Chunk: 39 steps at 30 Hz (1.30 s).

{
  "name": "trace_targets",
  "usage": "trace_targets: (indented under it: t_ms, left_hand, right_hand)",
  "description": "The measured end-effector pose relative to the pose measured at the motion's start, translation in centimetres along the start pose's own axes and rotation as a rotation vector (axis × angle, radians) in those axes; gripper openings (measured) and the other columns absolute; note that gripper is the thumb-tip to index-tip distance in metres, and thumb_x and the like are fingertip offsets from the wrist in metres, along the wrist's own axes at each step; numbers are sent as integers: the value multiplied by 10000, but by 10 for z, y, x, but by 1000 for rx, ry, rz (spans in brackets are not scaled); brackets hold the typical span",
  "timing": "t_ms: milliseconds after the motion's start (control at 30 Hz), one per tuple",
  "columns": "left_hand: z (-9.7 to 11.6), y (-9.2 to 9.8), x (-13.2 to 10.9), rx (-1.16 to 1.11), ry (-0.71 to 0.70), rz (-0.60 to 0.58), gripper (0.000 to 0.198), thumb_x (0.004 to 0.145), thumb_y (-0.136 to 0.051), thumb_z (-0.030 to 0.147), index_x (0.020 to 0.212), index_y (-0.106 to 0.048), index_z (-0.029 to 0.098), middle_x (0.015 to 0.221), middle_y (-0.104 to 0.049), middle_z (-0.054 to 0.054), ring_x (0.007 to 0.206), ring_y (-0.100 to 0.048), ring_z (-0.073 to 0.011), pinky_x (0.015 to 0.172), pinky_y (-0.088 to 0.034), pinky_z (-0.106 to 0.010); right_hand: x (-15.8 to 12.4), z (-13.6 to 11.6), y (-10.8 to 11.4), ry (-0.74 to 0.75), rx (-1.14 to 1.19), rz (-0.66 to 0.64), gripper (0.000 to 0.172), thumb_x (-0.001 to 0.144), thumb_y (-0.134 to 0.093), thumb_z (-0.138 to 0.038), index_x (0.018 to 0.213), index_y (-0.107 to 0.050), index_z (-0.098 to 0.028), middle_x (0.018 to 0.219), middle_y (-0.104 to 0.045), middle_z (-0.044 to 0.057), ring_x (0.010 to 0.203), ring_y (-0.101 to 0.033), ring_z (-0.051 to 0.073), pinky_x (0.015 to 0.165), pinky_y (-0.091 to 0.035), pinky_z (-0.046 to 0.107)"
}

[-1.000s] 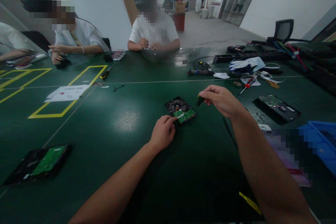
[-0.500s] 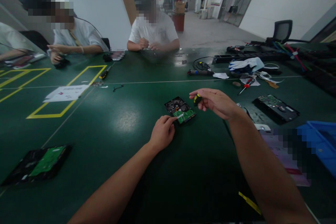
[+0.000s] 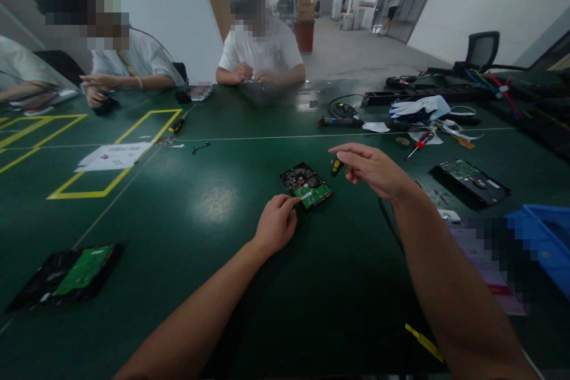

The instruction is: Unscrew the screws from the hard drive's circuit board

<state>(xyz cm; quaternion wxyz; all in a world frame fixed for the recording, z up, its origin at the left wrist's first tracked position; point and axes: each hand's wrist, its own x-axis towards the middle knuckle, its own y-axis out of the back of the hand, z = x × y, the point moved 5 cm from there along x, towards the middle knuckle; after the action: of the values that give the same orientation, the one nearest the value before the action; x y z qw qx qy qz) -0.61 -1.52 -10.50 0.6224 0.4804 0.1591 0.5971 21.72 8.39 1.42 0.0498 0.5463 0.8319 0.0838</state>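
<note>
A hard drive (image 3: 303, 181) with a green circuit board lies on the dark green table, in front of me near the middle. My left hand (image 3: 276, 222) rests at its lower left edge, index finger extended onto the board and the other fingers curled. To the right of the drive, my right hand (image 3: 371, 169) is raised above the table. Its fingers hold a small yellow and black screwdriver (image 3: 337, 167) by the handle; the shaft cannot be made out.
Another drive (image 3: 471, 183) lies at the right beside a blue bin (image 3: 541, 243). A third drive (image 3: 66, 276) is at the left front. Gloves (image 3: 421, 109), a red screwdriver (image 3: 419, 145) and cables lie at the back right. People sit across the table (image 3: 249, 119).
My right hand has shifted slightly right with the screwdriver, its index finger now straighter. My left hand stays on the drive. A standing person now shows clearly in the far background.
</note>
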Motion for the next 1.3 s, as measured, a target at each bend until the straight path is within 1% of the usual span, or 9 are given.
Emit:
trace_targets:
  t_ms: [133,267,367,467,600,867,1133,1200,1300]
  left_hand:
    - [1,1,0,-2,-8,-1,413,947,-502,131,1338,-603,215,1159,-643,-113,1070,-604,-264,934,-534,-446]
    - [1,1,1,-1,-2,2,403,947,-503,133,1326,-612,215,1153,-641,-111,1069,-603,-262,931,-534,-440]
    - [1,1,1,-3,-5,7,405,946,-511,136,1329,-612,220,1145,-640,-109,1063,-607,-260,927,-535,-437]
    - [2,1,1,-3,-7,6,415,947,-505,129,1339,-606,218,1141,-640,-110,1058,-608,-259,925,-534,-438]
    - [2,1,1,2,0,5,401,945,-509,130,1322,-616,217,1146,-641,-112,1063,-607,-262,928,-532,-441]
    - [3,2,1,-3,0,-2,398,956,-501,134,1330,-612,211,1151,-644,-112,1065,-605,-258,934,-529,-440]
    - [3,1,1,4,-3,-6,399,961,-500,146,1339,-606,219,1168,-639,-112,1070,-605,-260,937,-532,-446]
    - [3,0,1,3,-3,-6,397,961,-501,150,1339,-605,216,1171,-639,-114,1069,-603,-261,940,-531,-447]
    - [2,0,0,4,0,-1,402,962,-498,148,1342,-605,221,1176,-637,-112,1072,-602,-260,946,-529,-449]
  right_hand:
    - [1,0,3,21,-24,43,255,843,-783,-448,895,-724,-205,816,-678,28,637,-559,125,553,-434,280]
    - [0,0,0,-11,-18,70,234,841,-780,-415,834,-679,-204,766,-670,25,621,-563,130,541,-426,275]
    - [-1,-1,-4,-23,19,60,212,855,-746,-410,877,-684,-209,885,-722,51,605,-553,122,503,-406,266]
    - [-1,-2,-9,-33,55,12,207,865,-716,-414,920,-701,-215,1023,-746,70,590,-544,112,469,-378,262]
    - [-2,-2,-15,-53,75,-50,207,890,-697,-417,913,-719,-212,1024,-746,82,613,-572,121,490,-409,265]
    - [-3,0,-12,-41,159,-74,217,924,-700,-410,1012,-732,-215,1032,-725,84,682,-635,136,559,-490,281]
    - [-6,-1,-18,-93,303,-178,185,897,-745,-379,908,-665,-212,1075,-741,104,702,-678,167,586,-538,305]
    - [-6,0,-19,-99,335,-191,191,890,-757,-372,967,-668,-222,1066,-742,94,727,-689,174,608,-550,306]
    - [-6,0,-18,-81,357,-193,254,907,-739,-381,1110,-674,-242,1066,-732,70,757,-697,170,648,-560,303]
